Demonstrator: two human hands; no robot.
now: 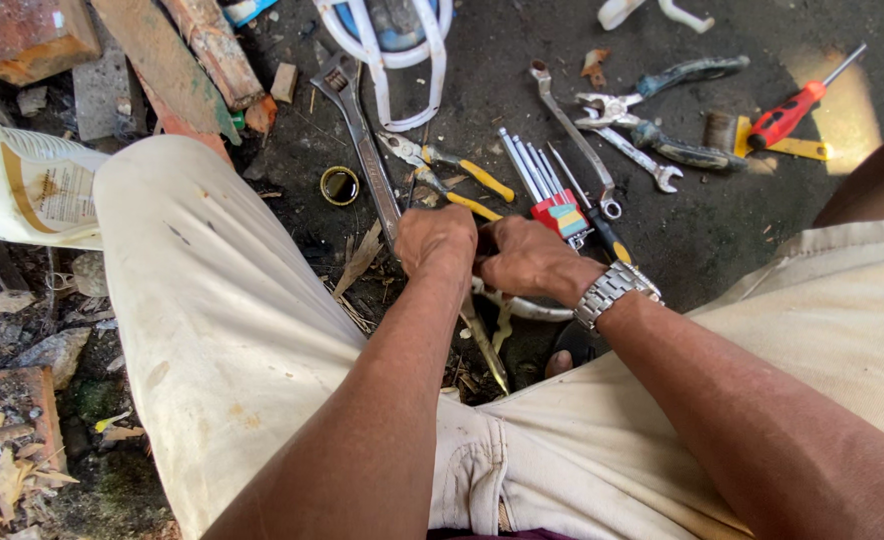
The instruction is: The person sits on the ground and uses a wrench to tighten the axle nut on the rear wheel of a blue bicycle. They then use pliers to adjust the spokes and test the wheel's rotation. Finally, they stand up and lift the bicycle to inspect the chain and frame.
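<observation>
White tube (522,308) — under both hands (482,250)

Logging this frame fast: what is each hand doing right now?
Left hand: closed; what it grips cannot be told.
Right hand: closed beside it; held thing hidden.

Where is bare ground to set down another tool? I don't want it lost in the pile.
Bare dark ground lies right of the combination wrench, below the red screwdriver. Between the adjustable wrench and hex key set it is crowded.

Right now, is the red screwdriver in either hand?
No, the red screwdriver lies on the ground at upper right, far from both hands.
</observation>
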